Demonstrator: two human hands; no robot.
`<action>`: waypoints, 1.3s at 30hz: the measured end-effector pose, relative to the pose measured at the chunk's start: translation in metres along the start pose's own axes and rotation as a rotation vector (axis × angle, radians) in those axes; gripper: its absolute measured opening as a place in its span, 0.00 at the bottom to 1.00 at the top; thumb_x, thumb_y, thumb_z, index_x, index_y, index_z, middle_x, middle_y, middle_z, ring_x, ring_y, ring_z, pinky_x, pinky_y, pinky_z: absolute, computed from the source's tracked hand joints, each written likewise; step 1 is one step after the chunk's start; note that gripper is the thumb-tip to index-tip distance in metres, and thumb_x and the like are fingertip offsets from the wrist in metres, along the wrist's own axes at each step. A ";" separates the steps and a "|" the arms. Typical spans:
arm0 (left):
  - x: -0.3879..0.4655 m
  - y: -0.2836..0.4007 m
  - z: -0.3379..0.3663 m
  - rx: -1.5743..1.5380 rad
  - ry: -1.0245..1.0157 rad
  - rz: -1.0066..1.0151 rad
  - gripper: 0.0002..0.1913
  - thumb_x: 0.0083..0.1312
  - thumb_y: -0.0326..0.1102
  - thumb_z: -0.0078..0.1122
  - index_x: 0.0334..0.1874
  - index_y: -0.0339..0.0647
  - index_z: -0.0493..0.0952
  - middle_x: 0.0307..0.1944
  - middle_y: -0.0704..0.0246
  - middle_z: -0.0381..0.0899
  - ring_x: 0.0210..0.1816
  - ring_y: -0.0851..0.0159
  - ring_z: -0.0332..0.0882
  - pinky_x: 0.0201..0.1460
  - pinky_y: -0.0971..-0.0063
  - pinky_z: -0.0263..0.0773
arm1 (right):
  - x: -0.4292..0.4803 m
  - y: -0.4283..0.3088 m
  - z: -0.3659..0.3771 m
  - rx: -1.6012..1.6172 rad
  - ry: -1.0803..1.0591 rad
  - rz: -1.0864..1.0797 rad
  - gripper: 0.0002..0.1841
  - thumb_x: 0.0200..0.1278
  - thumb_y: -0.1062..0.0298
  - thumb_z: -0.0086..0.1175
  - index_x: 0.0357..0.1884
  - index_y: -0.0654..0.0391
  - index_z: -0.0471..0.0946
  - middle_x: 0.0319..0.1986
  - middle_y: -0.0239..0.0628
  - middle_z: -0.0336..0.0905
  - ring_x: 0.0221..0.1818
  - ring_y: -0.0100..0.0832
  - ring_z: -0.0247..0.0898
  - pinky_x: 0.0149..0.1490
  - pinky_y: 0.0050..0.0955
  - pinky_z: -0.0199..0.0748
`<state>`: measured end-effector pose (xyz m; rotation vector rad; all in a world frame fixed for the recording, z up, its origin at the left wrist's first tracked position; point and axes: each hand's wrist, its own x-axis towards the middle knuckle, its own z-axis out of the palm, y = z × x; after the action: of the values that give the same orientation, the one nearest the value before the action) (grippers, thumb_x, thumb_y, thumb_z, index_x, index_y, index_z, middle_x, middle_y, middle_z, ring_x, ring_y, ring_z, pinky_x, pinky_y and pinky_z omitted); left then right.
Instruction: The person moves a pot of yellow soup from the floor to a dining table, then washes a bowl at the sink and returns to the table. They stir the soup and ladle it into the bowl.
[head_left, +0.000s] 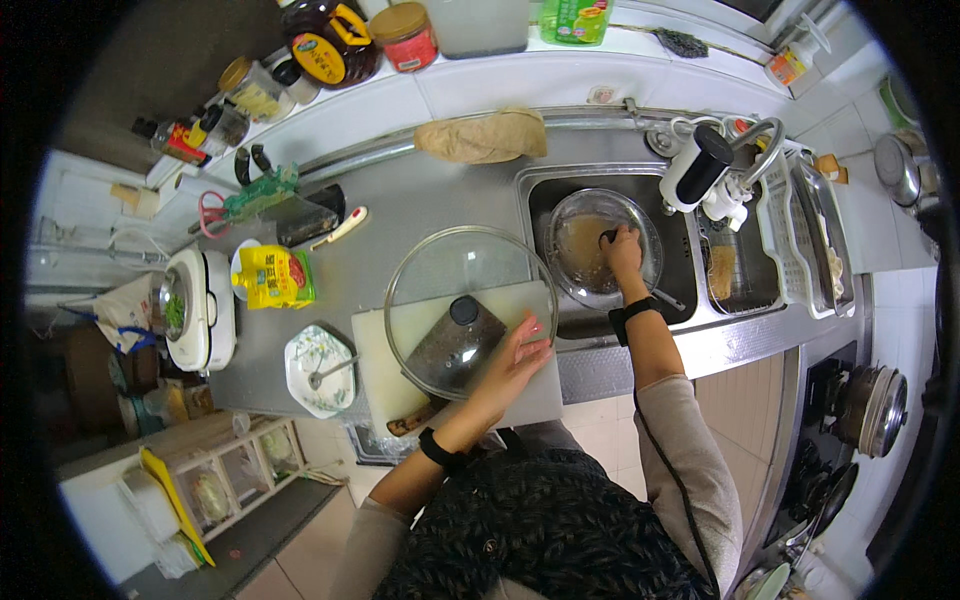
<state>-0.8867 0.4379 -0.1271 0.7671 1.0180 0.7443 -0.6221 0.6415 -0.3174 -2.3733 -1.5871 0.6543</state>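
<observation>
My right hand (624, 255) reaches into the left sink basin (540, 330), its fingers closed around a small black knob (608, 237). Under and around it is a round, clear-rimmed vessel or lid (571, 281) with cloudy brownish liquid showing; a metal handle (667, 299) sticks out beside it. My left hand (517, 360) hovers with fingers spread at the right rim of a large glass lid (471, 259); whether it touches is unclear. That lid has a black knob and lies over a white cutting board (536, 405) and a cleaver (442, 349), whose wooden handle (411, 421) pokes out.
A patterned dish (307, 375) with a spoon, a yellow pouch (274, 277) and a peeler (343, 226) are on the left counter. A tan cloth (480, 136) lies at the back. The faucet (697, 169) overhangs the sink divider, near a white drying rack (784, 232).
</observation>
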 end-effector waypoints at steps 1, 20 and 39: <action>0.000 0.000 0.000 0.008 -0.002 -0.019 0.33 0.75 0.38 0.51 0.78 0.45 0.50 0.74 0.60 0.55 0.71 0.61 0.60 0.71 0.65 0.61 | 0.001 0.000 0.002 0.022 0.018 0.023 0.29 0.57 0.53 0.64 0.57 0.59 0.72 0.56 0.60 0.66 0.50 0.61 0.74 0.55 0.50 0.75; -0.019 -0.007 0.108 0.013 -0.360 0.026 0.36 0.74 0.41 0.54 0.78 0.37 0.48 0.75 0.58 0.53 0.72 0.60 0.59 0.72 0.64 0.60 | -0.200 0.091 -0.204 0.215 -0.189 -0.341 0.32 0.68 0.45 0.56 0.62 0.63 0.73 0.50 0.52 0.78 0.51 0.46 0.76 0.56 0.37 0.72; 0.159 0.071 0.485 0.068 -0.520 0.331 0.44 0.69 0.37 0.60 0.79 0.39 0.42 0.75 0.58 0.51 0.70 0.62 0.62 0.69 0.68 0.62 | 0.008 0.335 -0.589 0.336 0.734 -0.292 0.27 0.66 0.55 0.59 0.61 0.63 0.72 0.52 0.54 0.74 0.47 0.48 0.77 0.53 0.41 0.76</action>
<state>-0.3974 0.5087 0.0176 1.1340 0.4509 0.7380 -0.0667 0.5564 0.0607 -1.7744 -1.3102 -0.0289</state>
